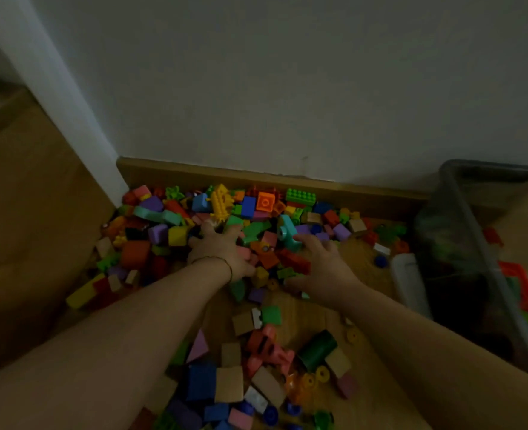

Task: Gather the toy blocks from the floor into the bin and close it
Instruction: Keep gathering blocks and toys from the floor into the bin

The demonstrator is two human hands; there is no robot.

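Two bare hands work the heap. The left hand (217,251), with a thin bracelet (225,264) at its wrist, lies on the pile of many-coloured plastic toy blocks (256,212). Its fingers are sunk among them toward 12 o'clock, so I cannot tell whether they curl round anything. The right hand (323,265), just beside it at 3 o'clock, is spread wide and holds nothing, and it reaches toward a teal curved plastic piece (287,234). The pile is banked against the wooden skirting board (287,178) at 12 o'clock. A looser scatter, including a dark green plastic cylinder (317,349), trails back toward 6 o'clock over the wooden floor (359,252). The clear plastic bin (439,240) stands well off at 3 o'clock, open on top, with a white oblong piece (408,274) against its near wall. I cannot tell what that piece is, and no lid shows. The likeliest slip seems to be a two-handed scoop that is too full. The carry to the bin crosses bare floor, and blocks would drop from between the palms and bounce away. Round pieces such as the cylinder would probably roll if nudged. Blocks wedged against the skirting may resist a sweep and get pushed further into the corner at 10 o'clock. The light is dim, so dark pieces could be missed, as could the red pieces (520,283) beyond the bin. A loaded hand might also clip the tall see-through wall and shove the bin. If blocks end up heaped above the rim, closing it could fail.
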